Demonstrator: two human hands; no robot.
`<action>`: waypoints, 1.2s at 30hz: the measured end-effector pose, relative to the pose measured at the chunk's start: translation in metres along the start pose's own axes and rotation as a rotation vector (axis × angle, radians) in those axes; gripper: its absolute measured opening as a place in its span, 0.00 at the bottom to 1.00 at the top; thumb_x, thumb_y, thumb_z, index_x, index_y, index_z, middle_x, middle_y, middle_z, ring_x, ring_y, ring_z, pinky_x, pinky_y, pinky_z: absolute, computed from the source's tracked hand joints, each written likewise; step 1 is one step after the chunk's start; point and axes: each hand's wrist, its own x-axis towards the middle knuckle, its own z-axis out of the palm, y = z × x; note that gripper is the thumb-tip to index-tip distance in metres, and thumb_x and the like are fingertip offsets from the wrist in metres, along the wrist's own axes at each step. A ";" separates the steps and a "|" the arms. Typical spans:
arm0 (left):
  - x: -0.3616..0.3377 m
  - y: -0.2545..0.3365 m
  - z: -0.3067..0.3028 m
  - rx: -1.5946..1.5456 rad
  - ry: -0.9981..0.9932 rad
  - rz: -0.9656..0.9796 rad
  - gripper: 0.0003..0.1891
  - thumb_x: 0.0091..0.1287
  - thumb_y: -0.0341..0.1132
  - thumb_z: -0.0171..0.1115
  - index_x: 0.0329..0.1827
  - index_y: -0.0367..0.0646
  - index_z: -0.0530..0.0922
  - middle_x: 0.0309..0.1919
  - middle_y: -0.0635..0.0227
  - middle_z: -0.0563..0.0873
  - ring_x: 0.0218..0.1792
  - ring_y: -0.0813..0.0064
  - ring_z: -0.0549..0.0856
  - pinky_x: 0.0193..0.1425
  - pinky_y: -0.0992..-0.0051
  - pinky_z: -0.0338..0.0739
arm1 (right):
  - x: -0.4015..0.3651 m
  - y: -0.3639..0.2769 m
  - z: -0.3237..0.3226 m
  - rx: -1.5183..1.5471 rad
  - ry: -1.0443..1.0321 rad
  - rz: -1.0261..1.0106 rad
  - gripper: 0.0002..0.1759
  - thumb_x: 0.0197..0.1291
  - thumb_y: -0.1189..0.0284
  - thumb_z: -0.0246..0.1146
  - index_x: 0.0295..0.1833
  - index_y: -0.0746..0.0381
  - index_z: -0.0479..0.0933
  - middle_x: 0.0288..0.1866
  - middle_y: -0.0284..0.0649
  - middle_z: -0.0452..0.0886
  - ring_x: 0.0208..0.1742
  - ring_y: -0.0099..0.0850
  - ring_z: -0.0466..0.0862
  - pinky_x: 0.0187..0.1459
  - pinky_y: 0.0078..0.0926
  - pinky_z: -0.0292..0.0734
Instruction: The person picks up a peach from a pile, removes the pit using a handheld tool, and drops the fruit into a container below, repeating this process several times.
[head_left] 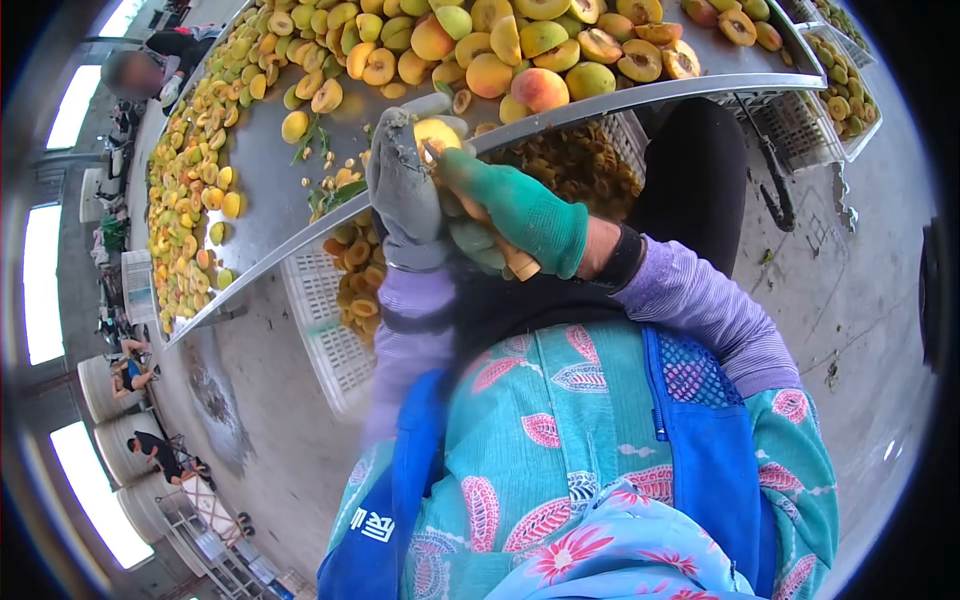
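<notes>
Head view, looking down past the wearer's chest. Two gloved hands meet over the near edge of a metal surface point(268, 190), which slants from lower left up to the right corner. The left grip point(402, 185), in a grey glove, is closed around a yellow fruit point(437, 131); the fruit sits between the two hands, just over the near edge. The right grip point(525, 208), in a green glove, is curled tightly around a tool point(521, 264) with a wooden handle. The handle's end sticks out below the glove, and the tool's other end is at the fruit; whether it has gone into the flesh cannot be told.

On the surface, a pile point(490, 75) of yellow and red-blushed fruit, many pieces halved, covers the far side and reaches the near edge toward the right corner. More halves point(185, 220) spread along the left edge. Green leaves point(338, 198) and small pale bits lie near the near edge, just left of the grey glove.

Below the near edge, a white crate point(330, 345) holds halves, and browner halves point(575, 165) lie farther right. Beyond the right corner, another crate point(848, 95) of fruit stands over the concrete floor point(860, 300).

The wearer has purple striped sleeves point(700, 300) and a teal leaf-print top point(560, 400). Other people point(158, 455) are far off at left.
</notes>
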 end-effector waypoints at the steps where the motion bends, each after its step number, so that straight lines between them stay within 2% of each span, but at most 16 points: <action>1: -0.002 -0.004 0.007 -0.179 0.078 -0.081 0.15 0.77 0.40 0.52 0.49 0.34 0.79 0.37 0.60 0.86 0.33 0.71 0.84 0.37 0.74 0.82 | -0.002 -0.004 -0.003 -0.062 0.005 0.011 0.25 0.71 0.47 0.48 0.35 0.58 0.72 0.22 0.33 0.73 0.15 0.23 0.70 0.14 0.22 0.63; 3: -0.009 0.010 0.020 -0.391 0.135 -0.227 0.14 0.76 0.39 0.54 0.45 0.35 0.80 0.33 0.59 0.86 0.28 0.72 0.83 0.32 0.74 0.81 | -0.005 -0.010 -0.010 -0.181 0.015 0.051 0.26 0.71 0.47 0.48 0.37 0.59 0.73 0.23 0.33 0.73 0.15 0.23 0.71 0.14 0.22 0.64; 6: -0.005 0.014 0.028 -0.257 0.204 -0.178 0.14 0.75 0.39 0.55 0.43 0.35 0.80 0.32 0.60 0.86 0.26 0.74 0.82 0.30 0.76 0.79 | 0.013 0.019 -0.016 -0.473 0.231 -0.238 0.27 0.72 0.47 0.47 0.40 0.60 0.75 0.24 0.33 0.73 0.15 0.25 0.71 0.15 0.23 0.65; 7: -0.005 0.016 0.029 -0.241 0.195 -0.206 0.14 0.75 0.39 0.56 0.42 0.35 0.80 0.31 0.60 0.86 0.26 0.74 0.82 0.30 0.76 0.79 | 0.015 0.032 -0.007 -0.533 0.378 -0.459 0.28 0.71 0.46 0.48 0.44 0.61 0.76 0.22 0.34 0.73 0.15 0.25 0.72 0.16 0.25 0.68; 11: 0.009 0.031 0.027 -0.082 0.122 -0.278 0.17 0.74 0.40 0.56 0.34 0.36 0.84 0.27 0.62 0.87 0.25 0.76 0.83 0.31 0.75 0.79 | -0.005 -0.007 0.002 -0.279 0.172 -0.092 0.26 0.70 0.45 0.50 0.44 0.58 0.76 0.21 0.35 0.73 0.15 0.26 0.73 0.17 0.27 0.70; 14: 0.027 0.028 0.009 0.284 -0.239 0.007 0.21 0.73 0.45 0.54 0.36 0.33 0.83 0.25 0.60 0.85 0.23 0.73 0.83 0.30 0.75 0.80 | 0.013 -0.001 -0.018 -0.491 0.129 -0.246 0.25 0.71 0.46 0.50 0.44 0.59 0.74 0.21 0.34 0.72 0.16 0.25 0.72 0.17 0.25 0.68; 15: 0.032 0.024 0.008 0.268 -0.275 -0.015 0.20 0.73 0.45 0.54 0.35 0.34 0.83 0.25 0.62 0.85 0.22 0.75 0.82 0.29 0.76 0.79 | 0.009 -0.005 -0.009 -0.408 0.180 -0.199 0.24 0.71 0.47 0.49 0.45 0.58 0.74 0.21 0.34 0.72 0.17 0.26 0.72 0.18 0.26 0.69; 18: 0.035 0.029 0.028 0.174 -0.040 -0.298 0.20 0.74 0.44 0.53 0.36 0.34 0.83 0.25 0.62 0.85 0.23 0.75 0.83 0.30 0.76 0.79 | 0.002 -0.013 0.013 -0.163 0.321 -0.157 0.25 0.72 0.48 0.49 0.45 0.60 0.74 0.22 0.36 0.74 0.19 0.28 0.75 0.19 0.29 0.71; 19: 0.027 0.031 0.033 0.077 0.041 -0.278 0.19 0.74 0.44 0.53 0.38 0.34 0.82 0.26 0.62 0.85 0.25 0.74 0.83 0.32 0.75 0.80 | 0.000 -0.011 0.010 -0.237 0.305 -0.172 0.26 0.73 0.48 0.48 0.45 0.63 0.74 0.24 0.39 0.76 0.22 0.30 0.78 0.21 0.31 0.73; 22: 0.020 0.015 0.033 -0.109 0.011 -0.189 0.20 0.75 0.45 0.52 0.40 0.34 0.81 0.29 0.60 0.85 0.28 0.72 0.83 0.35 0.74 0.80 | 0.047 0.033 -0.036 -0.763 0.415 -0.704 0.29 0.73 0.48 0.47 0.45 0.66 0.75 0.26 0.45 0.79 0.23 0.34 0.80 0.24 0.36 0.75; 23: 0.018 0.016 0.030 0.097 -0.097 -0.039 0.22 0.76 0.46 0.49 0.40 0.34 0.81 0.30 0.59 0.85 0.31 0.71 0.84 0.39 0.73 0.81 | 0.043 0.026 -0.039 -0.781 0.391 -0.600 0.29 0.73 0.49 0.48 0.45 0.68 0.75 0.31 0.53 0.81 0.30 0.43 0.84 0.30 0.39 0.78; 26: 0.021 0.013 0.021 0.063 -0.188 -0.204 0.24 0.76 0.48 0.47 0.41 0.33 0.81 0.31 0.58 0.85 0.33 0.70 0.84 0.40 0.73 0.81 | 0.027 0.012 -0.024 -0.455 0.266 -0.317 0.23 0.74 0.53 0.50 0.43 0.63 0.74 0.23 0.32 0.74 0.24 0.20 0.74 0.24 0.25 0.70; 27: 0.024 0.016 0.020 0.043 -0.186 -0.270 0.25 0.76 0.50 0.48 0.42 0.33 0.80 0.33 0.57 0.85 0.33 0.69 0.85 0.41 0.72 0.82 | 0.032 0.018 -0.021 -0.500 0.343 -0.429 0.22 0.74 0.53 0.50 0.43 0.64 0.74 0.23 0.42 0.77 0.23 0.29 0.79 0.27 0.31 0.73; 30: 0.019 0.016 0.036 -0.038 0.032 -0.133 0.22 0.77 0.45 0.47 0.43 0.33 0.81 0.32 0.58 0.87 0.28 0.70 0.87 0.36 0.73 0.82 | 0.039 0.037 -0.010 -1.002 0.706 -1.011 0.23 0.74 0.54 0.48 0.46 0.67 0.72 0.26 0.56 0.79 0.28 0.52 0.82 0.30 0.44 0.77; 31: 0.016 0.019 0.038 -0.257 0.024 -0.195 0.23 0.76 0.48 0.47 0.47 0.33 0.80 0.35 0.56 0.87 0.30 0.67 0.87 0.38 0.72 0.83 | 0.041 0.036 -0.010 -0.961 0.740 -0.841 0.22 0.74 0.55 0.49 0.42 0.66 0.70 0.23 0.55 0.78 0.28 0.52 0.83 0.29 0.48 0.76; 36: 0.013 0.008 0.046 -0.427 0.152 -0.168 0.23 0.75 0.49 0.48 0.46 0.33 0.79 0.34 0.56 0.86 0.30 0.67 0.86 0.37 0.71 0.82 | 0.030 0.027 -0.015 -1.115 0.777 -0.907 0.23 0.73 0.55 0.51 0.39 0.67 0.68 0.18 0.52 0.77 0.23 0.53 0.81 0.25 0.49 0.75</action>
